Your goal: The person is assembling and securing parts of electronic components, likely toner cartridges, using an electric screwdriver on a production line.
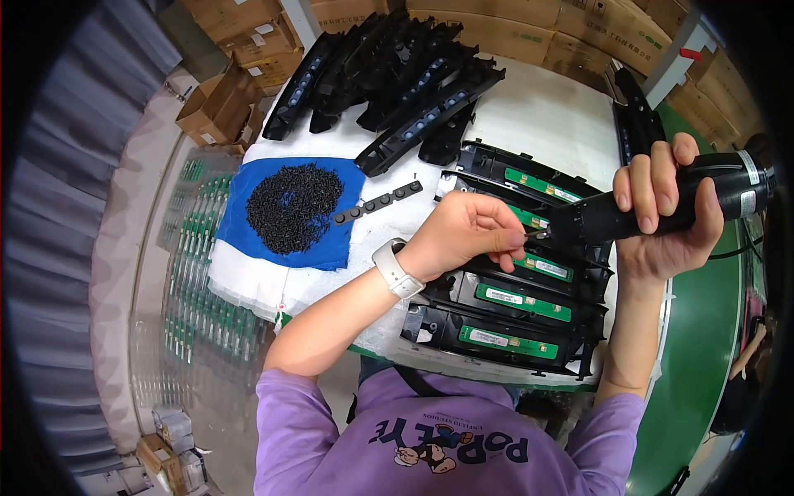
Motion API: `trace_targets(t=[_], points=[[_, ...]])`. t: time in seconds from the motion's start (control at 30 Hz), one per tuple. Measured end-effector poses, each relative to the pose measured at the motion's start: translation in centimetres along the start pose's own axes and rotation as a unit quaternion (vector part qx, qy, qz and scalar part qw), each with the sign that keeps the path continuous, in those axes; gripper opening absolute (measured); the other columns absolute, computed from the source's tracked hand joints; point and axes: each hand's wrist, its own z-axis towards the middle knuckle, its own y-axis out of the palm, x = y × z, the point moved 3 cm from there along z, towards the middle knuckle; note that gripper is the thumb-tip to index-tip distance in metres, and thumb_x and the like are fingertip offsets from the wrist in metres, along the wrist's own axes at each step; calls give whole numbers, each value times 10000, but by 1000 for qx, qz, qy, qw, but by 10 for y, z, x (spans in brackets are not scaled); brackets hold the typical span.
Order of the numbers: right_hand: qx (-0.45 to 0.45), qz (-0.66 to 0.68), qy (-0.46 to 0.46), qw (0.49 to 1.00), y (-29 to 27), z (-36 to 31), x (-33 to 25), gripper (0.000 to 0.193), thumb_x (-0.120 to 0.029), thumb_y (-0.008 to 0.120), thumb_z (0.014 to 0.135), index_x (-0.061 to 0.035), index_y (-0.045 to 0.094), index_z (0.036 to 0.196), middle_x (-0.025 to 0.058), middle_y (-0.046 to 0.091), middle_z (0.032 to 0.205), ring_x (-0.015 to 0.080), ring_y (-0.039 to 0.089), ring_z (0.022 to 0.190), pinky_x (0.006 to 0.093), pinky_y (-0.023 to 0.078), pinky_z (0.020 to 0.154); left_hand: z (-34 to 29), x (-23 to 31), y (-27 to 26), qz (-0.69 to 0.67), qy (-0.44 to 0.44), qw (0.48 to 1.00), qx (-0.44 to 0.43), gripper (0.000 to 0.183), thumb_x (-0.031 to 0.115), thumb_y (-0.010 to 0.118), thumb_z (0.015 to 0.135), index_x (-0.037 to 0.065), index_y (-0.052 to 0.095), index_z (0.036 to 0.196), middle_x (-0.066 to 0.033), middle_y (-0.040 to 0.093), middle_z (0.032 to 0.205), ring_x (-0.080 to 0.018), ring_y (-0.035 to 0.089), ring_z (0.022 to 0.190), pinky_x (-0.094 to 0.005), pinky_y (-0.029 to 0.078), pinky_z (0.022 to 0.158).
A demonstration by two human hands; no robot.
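My right hand [653, 194] is wrapped round a black electric screwdriver [724, 178], held almost level with its bit pointing left. At the tip of that bit, my left hand [475, 231] is closed in a pinch; what lies between thumb and forefinger is too small to make out. Below both hands, several long black plastic housings lie side by side, each with a green circuit board [523, 302] in it. The nearest housing [438, 326] is by the table's front edge. Left of my left hand, a heap of small black screws [289, 207] rests on a blue cloth [236, 223].
A grey strip with round black pads [379, 203] lies beside the cloth. More black housings [389, 74] are piled at the back. Clear trays of green boards [198, 256] stand left of the white-covered table [546, 99]. Cardboard boxes [488, 41] line the back. Another person's arm [748, 351] shows far right.
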Motion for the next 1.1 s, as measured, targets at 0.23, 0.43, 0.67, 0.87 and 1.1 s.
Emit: trace_targets(t=[0.23,0.43,0.67,0.87,1.1], points=[[60,-29,-5,998,6,1,-8,309,-279,443,917,-19,515,1067,4,440,649,116,425,497,307,419,590,-5,8,18,38,52,997,45,65,7,594,866,-52,614,886,-133,666,769,-167,656,624,-229,524,602],[120,-65,59,989,2,6,11,226,-222,505,891,-19,473,984,-2,422,638,105,414,484,289,408,559,-25,56,13,323,124,935,73,376,136,768,706,53,594,1029,-21,634,980,-106,590,861,-221,469,686],[72,-275,69,956,4,12,57,250,-139,631,771,13,497,917,54,500,553,135,472,425,252,381,426,-105,87,-79,789,120,484,360,220,170,701,757,10,632,891,-115,598,864,-297,560,827,-373,459,699],[65,-269,75,958,3,11,74,238,-132,650,760,7,512,895,56,511,558,131,490,430,243,387,426,-133,60,-112,808,15,475,347,153,127,689,745,12,614,812,-112,554,807,-305,534,816,-384,457,678],[60,-270,64,959,-1,12,79,216,-110,655,767,2,510,881,55,520,567,121,486,426,235,391,424,-129,57,-115,762,69,515,387,74,58,643,784,5,594,770,-115,552,763,-305,539,767,-384,446,663]])
